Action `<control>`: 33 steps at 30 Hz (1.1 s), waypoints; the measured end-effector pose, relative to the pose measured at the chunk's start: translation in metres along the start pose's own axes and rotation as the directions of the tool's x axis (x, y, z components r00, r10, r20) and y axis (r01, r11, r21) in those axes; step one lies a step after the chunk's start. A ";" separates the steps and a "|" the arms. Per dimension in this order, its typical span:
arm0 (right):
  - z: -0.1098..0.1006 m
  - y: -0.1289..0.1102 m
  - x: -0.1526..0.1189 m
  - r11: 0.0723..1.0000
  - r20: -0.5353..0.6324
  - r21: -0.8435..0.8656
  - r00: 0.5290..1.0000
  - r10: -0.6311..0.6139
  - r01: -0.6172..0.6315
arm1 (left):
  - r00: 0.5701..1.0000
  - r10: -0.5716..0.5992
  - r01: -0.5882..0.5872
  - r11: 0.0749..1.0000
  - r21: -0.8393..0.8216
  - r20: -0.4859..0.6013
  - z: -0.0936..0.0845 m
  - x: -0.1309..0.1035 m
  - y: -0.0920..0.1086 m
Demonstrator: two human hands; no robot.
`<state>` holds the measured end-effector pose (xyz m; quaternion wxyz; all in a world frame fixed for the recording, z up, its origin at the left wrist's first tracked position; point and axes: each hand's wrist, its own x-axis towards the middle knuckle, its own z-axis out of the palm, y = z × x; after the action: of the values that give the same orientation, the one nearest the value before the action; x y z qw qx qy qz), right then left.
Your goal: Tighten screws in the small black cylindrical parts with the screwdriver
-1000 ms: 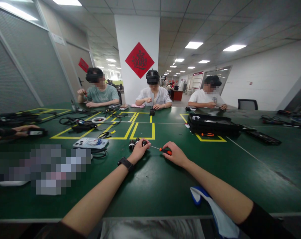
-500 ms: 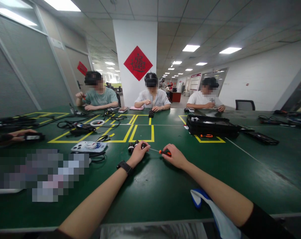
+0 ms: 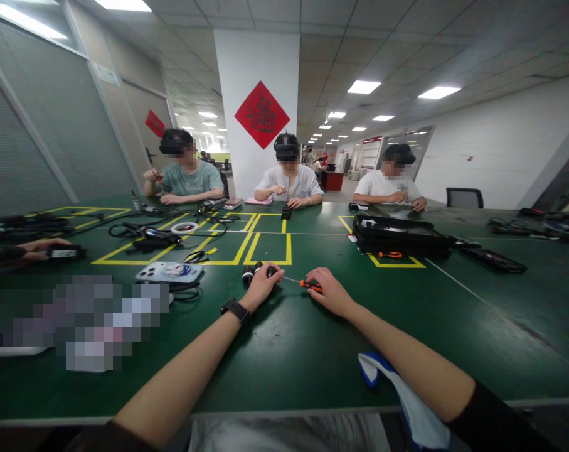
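My right hand [image 3: 329, 292] is closed around the orange-and-black handle of a screwdriver [image 3: 307, 285]. Its thin metal shaft points left, toward the black piece under my left fingers. My left hand [image 3: 264, 285], with a dark watch on the wrist, grips a black object with rounded cylindrical parts [image 3: 248, 275] and light rings. My fingers cover much of this object, so its exact kind is unclear. The screwdriver's tip is hidden at the left fingertips. Both hands rest low over the green tabletop [image 3: 284, 364].
Left of my hands lie a phone [image 3: 164, 272] and cables [image 3: 138, 233]. A black tray [image 3: 401, 237] stands at right, with another orange-handled tool [image 3: 390, 254] before it. A blue-and-white cloth strip [image 3: 392, 383] hangs over the near edge. Co-workers sit opposite; another person's hand [image 3: 44, 249] is at far left.
The view has shifted slightly. My hands keep nearly the same pose, with the screwdriver still against the black object's side.
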<state>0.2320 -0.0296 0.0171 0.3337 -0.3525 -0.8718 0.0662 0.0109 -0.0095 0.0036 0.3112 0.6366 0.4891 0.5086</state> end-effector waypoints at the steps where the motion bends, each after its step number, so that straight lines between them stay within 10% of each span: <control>1: 0.000 0.000 0.000 1.000 -0.001 -0.002 1.000 0.006 -0.006 | 1.000 0.006 -0.006 1.000 -0.004 0.001 0.000 0.000 -0.001; 33: 0.005 0.009 0.000 0.998 0.014 -0.013 0.998 0.056 -0.056 | 0.999 -0.042 0.042 0.998 -0.057 -0.007 0.001 0.000 -0.004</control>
<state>0.2340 -0.0220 0.0100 0.3233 -0.3784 -0.8643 0.0727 0.0104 -0.0077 -0.0002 0.3378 0.6152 0.4891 0.5180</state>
